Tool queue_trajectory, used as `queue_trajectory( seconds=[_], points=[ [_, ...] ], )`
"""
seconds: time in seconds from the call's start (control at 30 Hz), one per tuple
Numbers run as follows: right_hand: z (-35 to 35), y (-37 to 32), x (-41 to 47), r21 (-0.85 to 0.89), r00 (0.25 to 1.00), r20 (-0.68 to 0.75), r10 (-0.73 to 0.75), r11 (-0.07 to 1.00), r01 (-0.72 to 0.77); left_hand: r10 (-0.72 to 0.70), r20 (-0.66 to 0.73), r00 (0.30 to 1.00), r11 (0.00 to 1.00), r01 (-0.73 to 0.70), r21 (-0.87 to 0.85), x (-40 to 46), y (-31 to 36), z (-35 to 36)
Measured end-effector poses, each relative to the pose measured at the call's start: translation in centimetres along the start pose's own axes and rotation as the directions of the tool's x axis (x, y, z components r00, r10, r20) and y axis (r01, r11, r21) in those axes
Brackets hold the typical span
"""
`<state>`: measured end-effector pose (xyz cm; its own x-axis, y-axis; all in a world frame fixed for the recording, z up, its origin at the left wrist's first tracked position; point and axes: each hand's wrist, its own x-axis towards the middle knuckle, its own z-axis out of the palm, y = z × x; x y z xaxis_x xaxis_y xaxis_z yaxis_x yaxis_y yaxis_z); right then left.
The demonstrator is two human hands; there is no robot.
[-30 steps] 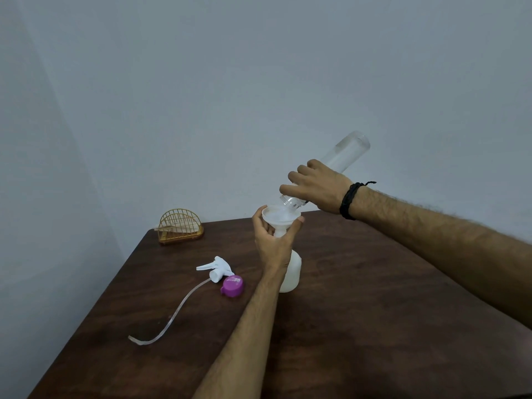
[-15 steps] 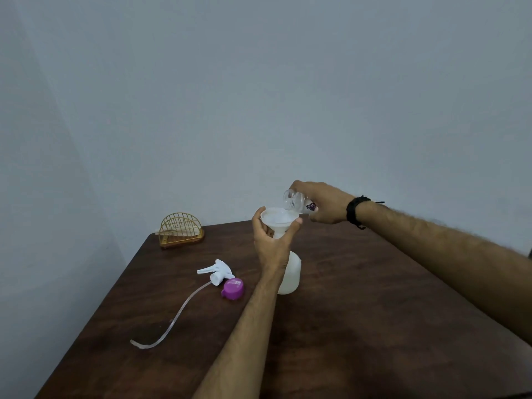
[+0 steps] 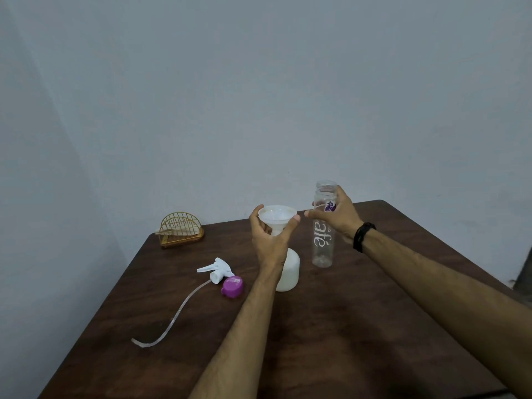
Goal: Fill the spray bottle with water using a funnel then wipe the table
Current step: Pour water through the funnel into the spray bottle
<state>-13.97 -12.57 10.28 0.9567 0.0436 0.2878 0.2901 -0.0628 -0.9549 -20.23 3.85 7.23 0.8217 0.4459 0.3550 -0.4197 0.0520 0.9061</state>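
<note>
A white spray bottle body stands mid-table with a white funnel in its neck. My left hand grips the funnel's stem just under the rim. To the right, a clear empty water bottle stands upright on the table, its mouth open. My right hand is wrapped around its upper part. The white spray trigger head with its long clear tube lies on the table to the left.
A purple cap lies beside the trigger head. A gold wire napkin holder sits at the far left corner of the dark wooden table. Grey walls close in behind and on the left.
The clear bottle was tipped mouth-down over the funnel; my right hand has swung it upright and set it on the table right of the spray bottle. My left hand stays on the funnel.
</note>
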Motion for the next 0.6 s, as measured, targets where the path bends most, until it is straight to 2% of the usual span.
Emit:
queue_trajectory(
  seconds=[0.2, 0.4, 0.6],
  points=[
    [0.3, 2.5, -1.1, -0.036, 1.0, -0.023, -0.005, 0.999, 0.004, 0.002, 0.004, 1.0, 1.0, -0.002, 0.012, -0.1, 0.1, -0.1],
    [0.9, 4.5, -2.3, -0.231, 0.999, -0.021, -0.036, 0.973, 0.031, -0.004, 0.006, 1.0, 1.0, 0.004, 0.031, 0.0, 0.6, -0.1],
    [1.4, 7.1, -5.3, -0.213, 0.995, -0.094, 0.039, 0.975, -0.059, 0.018, -0.012, 1.0, 1.0, -0.018, 0.01, 1.2, 2.8, -0.4]
  ],
)
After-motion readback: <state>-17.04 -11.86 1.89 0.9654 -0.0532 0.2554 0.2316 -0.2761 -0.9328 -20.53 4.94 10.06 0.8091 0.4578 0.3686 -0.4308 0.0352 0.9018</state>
